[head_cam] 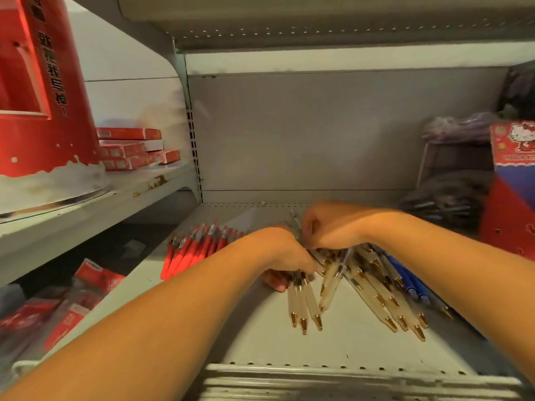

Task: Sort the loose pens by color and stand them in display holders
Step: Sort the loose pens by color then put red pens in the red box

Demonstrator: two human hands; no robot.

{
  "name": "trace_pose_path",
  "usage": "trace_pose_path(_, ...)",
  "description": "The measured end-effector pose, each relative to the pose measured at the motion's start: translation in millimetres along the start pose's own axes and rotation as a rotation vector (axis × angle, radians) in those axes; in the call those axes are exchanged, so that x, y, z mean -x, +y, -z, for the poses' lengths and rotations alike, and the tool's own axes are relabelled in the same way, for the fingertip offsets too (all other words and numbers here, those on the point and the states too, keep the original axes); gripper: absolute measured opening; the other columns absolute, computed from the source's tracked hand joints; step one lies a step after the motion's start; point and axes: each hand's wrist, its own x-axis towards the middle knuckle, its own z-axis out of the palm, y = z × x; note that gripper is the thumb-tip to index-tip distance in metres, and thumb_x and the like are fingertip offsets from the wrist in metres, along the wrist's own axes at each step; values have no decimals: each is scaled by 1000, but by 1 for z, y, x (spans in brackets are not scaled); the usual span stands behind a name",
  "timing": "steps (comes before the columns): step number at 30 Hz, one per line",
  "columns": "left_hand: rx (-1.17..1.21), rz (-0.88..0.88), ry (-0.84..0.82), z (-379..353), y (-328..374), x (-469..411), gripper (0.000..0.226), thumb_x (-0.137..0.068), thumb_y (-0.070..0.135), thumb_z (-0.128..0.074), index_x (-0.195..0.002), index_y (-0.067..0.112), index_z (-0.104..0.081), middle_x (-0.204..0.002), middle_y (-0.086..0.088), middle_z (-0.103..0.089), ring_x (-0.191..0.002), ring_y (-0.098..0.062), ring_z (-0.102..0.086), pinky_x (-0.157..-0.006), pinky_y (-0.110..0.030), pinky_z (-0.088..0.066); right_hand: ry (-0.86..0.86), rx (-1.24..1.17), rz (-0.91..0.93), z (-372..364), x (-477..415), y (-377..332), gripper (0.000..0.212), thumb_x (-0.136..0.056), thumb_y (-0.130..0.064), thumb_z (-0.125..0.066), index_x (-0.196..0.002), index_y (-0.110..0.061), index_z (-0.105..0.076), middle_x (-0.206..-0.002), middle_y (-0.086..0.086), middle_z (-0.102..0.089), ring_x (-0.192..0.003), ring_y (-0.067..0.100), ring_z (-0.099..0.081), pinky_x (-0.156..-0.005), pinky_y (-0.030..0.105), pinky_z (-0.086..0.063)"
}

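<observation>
— Where are the clear pens [359,282]?
— Fanned on the shelf [260,342], red pens [197,250] left of them, blue pens [405,276] right. Left hand [286,256] clamps a few; right hand [327,227] is curled shut, on what I can't tell.
— Best to square the tips before lifting.

Clear gold-tipped pens [373,287]: about ten. Red pens [199,244]: roughly a dozen. Blue pens [408,279]: at least two. Flat red boxes [130,149]: about five.
</observation>
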Motion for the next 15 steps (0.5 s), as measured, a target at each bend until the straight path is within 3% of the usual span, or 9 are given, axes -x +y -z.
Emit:
trace_pose_path(3, -1, 1, -9, 4, -1, -1, 22, -86, 20, -70, -72, 8, -58, -51, -1, -58, -42, -15, -55, -55, -27, -57, -35, 19, -46, -10, -3, -2, 25, -82, -33, -72, -101, -18, -65, -93, 0, -67, -81, 17, -63, -70, 31, -53)
trace_pose_path(8, -58, 9, 15, 6, -1, -5, 21, -86, 17, -70, -71, 10, -57, -63, -4, -58, -53, -16, -56, -63, -29, -59, -74, 82, -106, -10, -6, -6, 39, -79, -43, -74, -104, -14, -66, -96, 6, -69, -77, 17, -62, -66, 27, -53)
trace_pose_path(12, -126, -5, 75, 2, 1, -7, 29, -82, 15, -73, -60, 10, -56, -44, 0, -54, -37, -11, -53, -45, -23, -54, -70, 117, -103, -14, -9, -10, 38, -78, -42, -75, -102, -14, -67, -92, 6, -70, -79, 18, -66, -66, 29, -56)
trace_pose_path(15, -113, 9, 56, 5, 0, -5, 27, -82, 14, -74, -62, 9, -55, -39, 1, -54, -34, -10, -54, -45, -24, -55, -57, 126, -121, -16, -11, -14, 30, -79, -38, -74, -95, -15, -64, -85, 4, -67, -72, 16, -64, -65, 29, -55)
